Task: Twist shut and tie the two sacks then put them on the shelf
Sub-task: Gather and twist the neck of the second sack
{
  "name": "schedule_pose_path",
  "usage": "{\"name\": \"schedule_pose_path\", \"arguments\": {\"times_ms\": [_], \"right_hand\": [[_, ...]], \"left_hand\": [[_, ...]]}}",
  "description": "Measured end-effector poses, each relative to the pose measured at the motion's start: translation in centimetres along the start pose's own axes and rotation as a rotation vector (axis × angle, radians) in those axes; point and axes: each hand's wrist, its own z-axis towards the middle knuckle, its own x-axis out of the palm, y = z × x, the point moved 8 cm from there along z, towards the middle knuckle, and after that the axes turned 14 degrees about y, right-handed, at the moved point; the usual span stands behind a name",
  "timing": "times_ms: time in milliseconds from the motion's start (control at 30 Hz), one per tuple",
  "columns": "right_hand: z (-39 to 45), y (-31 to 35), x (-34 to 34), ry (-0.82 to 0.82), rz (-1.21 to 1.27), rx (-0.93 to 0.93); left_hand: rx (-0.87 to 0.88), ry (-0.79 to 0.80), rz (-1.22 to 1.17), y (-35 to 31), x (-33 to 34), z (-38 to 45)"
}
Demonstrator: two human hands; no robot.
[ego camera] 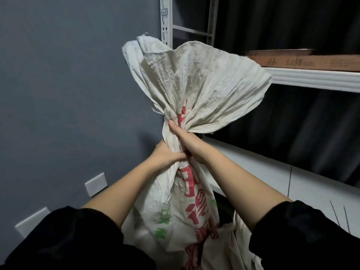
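Note:
A white woven sack [194, 84] with red and green print stands upright in front of me, its neck gathered and its loose top fanned out above. My right hand [187, 141] is clenched around the neck, thumb pointing up. Just below it, my left hand [165, 154] grips the same twisted neck from the left. A second white sack [237, 248] shows partly at the bottom right, behind my right forearm. No tie or string is visible.
A white metal shelf unit stands to the right, with an upright post [167, 22], an upper shelf [315, 78] carrying a flat brown carton [311, 61], and a lower white shelf board [272, 172]. Grey wall with two white socket plates [96, 184] lies to the left.

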Motion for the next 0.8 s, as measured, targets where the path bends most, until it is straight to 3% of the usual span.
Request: {"name": "schedule_pose_path", "arguments": {"times_ms": [133, 233, 300, 367, 467, 533, 667, 800], "right_hand": [[0.0, 0.6, 0.6, 0.053, -0.21, 0.059], [0.2, -0.3, -0.5, 0.064, -0.443, 0.17], [0.2, -0.7, -0.8, 0.093, -0.539, 0.163], [-0.4, -0.5, -1.6, 0.019, -0.724, 0.111], [-1.8, 1.5, -2.3, -0.205, -1.268, -0.088], [-3.2, 2.9, -1.3, -0.294, -1.424, -0.35], [-4.1, 3.3, 1.0, -0.27, -1.694, -0.818], [-3.8, 2.3, 1.5, -0.174, -2.096, -0.89]], "left_hand": [[0.06, -0.05, -0.215, -1.0, 0.8, -0.6], [0.006, -0.06, -0.193, 0.2, 0.3, -0.3], [-0.015, -0.066, -0.186, 0.7, -0.5, -0.3], [-0.007, -0.095, -0.268, 1.2, -1.6, -0.7], [-0.038, -0.024, -0.367, 2.3, -2.0, -0.8], [-0.071, 0.075, -0.411, 2.9, -1.6, -0.8], [-0.127, 0.148, -0.427, 3.5, -1.1, -0.5], [-0.172, 0.165, -0.262, 3.5, -0.9, -0.6]]}}
